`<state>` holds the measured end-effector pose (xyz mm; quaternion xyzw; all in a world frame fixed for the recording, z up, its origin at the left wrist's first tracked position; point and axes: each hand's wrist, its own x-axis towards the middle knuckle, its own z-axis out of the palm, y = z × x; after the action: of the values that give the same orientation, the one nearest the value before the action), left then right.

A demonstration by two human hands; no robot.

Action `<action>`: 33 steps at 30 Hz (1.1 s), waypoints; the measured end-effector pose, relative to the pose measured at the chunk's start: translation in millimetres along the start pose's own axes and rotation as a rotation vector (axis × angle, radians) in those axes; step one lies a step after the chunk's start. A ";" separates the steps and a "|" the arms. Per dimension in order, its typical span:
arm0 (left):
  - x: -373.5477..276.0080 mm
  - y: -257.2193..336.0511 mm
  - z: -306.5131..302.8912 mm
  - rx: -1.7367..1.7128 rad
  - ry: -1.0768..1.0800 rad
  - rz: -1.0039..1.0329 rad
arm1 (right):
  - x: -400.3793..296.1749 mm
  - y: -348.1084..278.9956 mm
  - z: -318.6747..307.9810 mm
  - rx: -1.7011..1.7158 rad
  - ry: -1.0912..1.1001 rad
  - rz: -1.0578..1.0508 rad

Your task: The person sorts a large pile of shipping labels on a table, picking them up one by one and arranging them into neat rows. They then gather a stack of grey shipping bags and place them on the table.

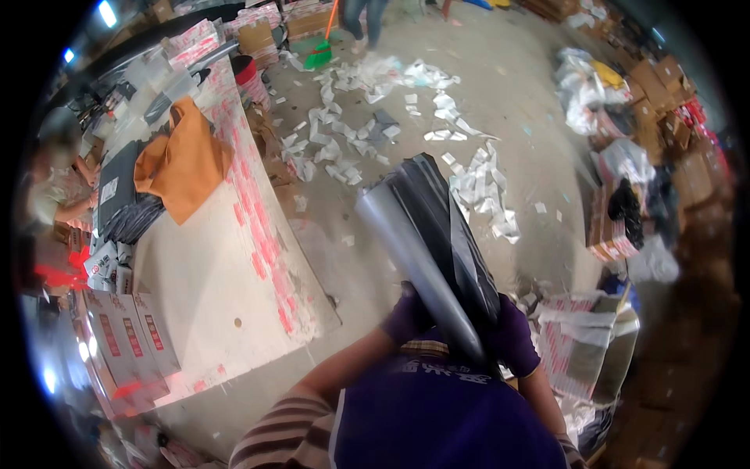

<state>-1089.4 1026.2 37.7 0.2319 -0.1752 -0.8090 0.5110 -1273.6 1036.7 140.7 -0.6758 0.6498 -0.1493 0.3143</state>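
A thick bundle of dark grey plastic mailing bags point(433, 246) is held upright and slightly tilted in front of my apron. My left hand point(408, 316), in a purple glove, grips its lower left side. On the lower right side, my right hand point(514, 337) in a matching glove holds the same bundle. To the left, an orange cloth bag point(186, 161) lies on the worktable point(205, 299), partly over a stack of dark plastic bags point(126, 196). Several boxes point(126, 340) stand at the table's near left corner.
White paper strips point(483, 187) litter the floor beyond the bundle, near a green broom point(319, 55) and a person's legs point(364, 20). Another person point(58, 193) is across the table. Right, cartons point(609, 223) and an opened box point(577, 352) stand by plastic bags.
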 end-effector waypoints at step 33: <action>452.5 358.4 -160.4 -0.407 0.299 0.359 | 712.3 -178.9 6.1 -0.235 -0.510 -0.546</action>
<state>-900.8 458.7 2.2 0.2065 0.0294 -0.6811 0.7019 -1050.5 338.1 99.5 -0.8706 0.3598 0.0207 0.3349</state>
